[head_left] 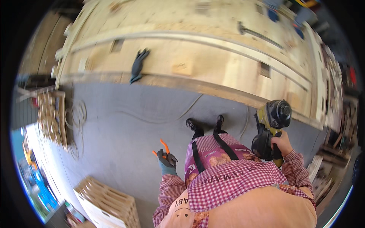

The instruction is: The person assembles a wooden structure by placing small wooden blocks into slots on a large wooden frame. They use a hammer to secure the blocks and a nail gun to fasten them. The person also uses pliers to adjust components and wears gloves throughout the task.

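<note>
Head view: left hand [167,160] grips orange pliers [163,146], right hand [282,143] a nail gun [270,125].

Long plywood workbench [213,72] spans upper frame, surface pale, worn. Dark work glove [137,65] lies on bench near its front edge, left of centre. Small wooden block [182,68] rests on bench right of glove. Long wooden rail [197,40] runs lengthwise on bench behind glove. Dark metal bar [258,35] lies on bench far right of glove. Grey floor [125,125] below bench front edge; thin cable [159,116] trails on floor below glove; pale wooden pallet [108,205] sits on floor well below glove.
</note>
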A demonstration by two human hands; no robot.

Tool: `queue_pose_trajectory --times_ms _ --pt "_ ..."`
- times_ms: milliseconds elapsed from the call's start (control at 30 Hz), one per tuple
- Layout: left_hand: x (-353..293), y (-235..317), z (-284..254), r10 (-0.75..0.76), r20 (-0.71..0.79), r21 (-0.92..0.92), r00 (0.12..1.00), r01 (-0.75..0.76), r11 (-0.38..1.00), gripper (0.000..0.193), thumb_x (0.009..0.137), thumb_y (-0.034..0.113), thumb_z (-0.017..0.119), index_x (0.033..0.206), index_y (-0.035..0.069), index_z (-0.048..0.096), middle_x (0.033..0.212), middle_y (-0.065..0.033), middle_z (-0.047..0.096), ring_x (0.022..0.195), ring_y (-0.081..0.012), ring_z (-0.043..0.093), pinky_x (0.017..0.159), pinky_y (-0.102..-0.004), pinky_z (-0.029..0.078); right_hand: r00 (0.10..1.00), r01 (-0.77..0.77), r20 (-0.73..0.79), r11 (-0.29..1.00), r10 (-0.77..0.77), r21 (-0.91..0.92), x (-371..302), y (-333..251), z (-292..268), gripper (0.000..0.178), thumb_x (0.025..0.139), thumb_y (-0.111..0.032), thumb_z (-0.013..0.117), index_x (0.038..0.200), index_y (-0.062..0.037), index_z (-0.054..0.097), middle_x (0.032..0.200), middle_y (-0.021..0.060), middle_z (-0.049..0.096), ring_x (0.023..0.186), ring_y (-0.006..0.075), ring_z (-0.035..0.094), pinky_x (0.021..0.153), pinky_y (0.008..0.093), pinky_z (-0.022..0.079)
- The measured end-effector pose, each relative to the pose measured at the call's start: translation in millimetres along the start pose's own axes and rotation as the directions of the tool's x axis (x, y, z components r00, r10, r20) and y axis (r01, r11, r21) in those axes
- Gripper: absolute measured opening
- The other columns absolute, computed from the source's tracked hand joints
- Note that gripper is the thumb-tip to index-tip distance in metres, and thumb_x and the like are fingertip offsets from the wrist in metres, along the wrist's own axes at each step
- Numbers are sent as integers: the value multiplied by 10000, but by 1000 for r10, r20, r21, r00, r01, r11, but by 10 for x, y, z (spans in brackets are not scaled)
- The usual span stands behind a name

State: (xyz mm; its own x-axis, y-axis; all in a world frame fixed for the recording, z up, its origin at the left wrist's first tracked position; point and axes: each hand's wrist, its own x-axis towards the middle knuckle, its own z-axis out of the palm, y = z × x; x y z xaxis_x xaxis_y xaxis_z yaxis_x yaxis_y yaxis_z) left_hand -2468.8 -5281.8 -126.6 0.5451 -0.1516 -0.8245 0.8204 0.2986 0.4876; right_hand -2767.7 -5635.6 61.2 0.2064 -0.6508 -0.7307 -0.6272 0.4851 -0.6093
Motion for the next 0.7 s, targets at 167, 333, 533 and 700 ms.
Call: queue_pose_trajectory --times_ms 167,333,533,700 --pt "-48 -293 478 -24 155 216 988 -11 976 291 829 299 558 654 147 382 401 -8 318 279 -167 315 276 -295 302 976 -75 -193 985 104 155 -675 972 -789 350 638 47 552 982 104 518 639 91 553 441 164 513 424 285 420" --pt "-678 -628 1136 -152 296 423 943 13 906 282 834 339 545 681 131 430 398 -25 336 285 -181 339 281 -314 322 927 -100 -303 926 219 364 -1541 1988 -1287 380 629 42 559 999 110 503 641 92 550 444 164 518 426 284 424" --pt "-1055 -1512 1748 -296 360 604 885 20 796 347 824 350 579 588 153 416 414 -24 360 314 -183 385 295 -323 313 887 -81 -333 817 321 571 -1949 3082 -1473 379 627 47 554 1000 95 506 648 95 551 432 170 516 408 292 417" --pt "-1772 -2503 2453 -417 363 650 833 93 754 238 807 311 624 695 112 556 480 -18 410 362 -208 442 339 -321 364 780 -156 -372 732 503 663 -2236 3653 -1952 407 636 53 530 1040 95 501 645 85 545 415 172 502 398 289 412"
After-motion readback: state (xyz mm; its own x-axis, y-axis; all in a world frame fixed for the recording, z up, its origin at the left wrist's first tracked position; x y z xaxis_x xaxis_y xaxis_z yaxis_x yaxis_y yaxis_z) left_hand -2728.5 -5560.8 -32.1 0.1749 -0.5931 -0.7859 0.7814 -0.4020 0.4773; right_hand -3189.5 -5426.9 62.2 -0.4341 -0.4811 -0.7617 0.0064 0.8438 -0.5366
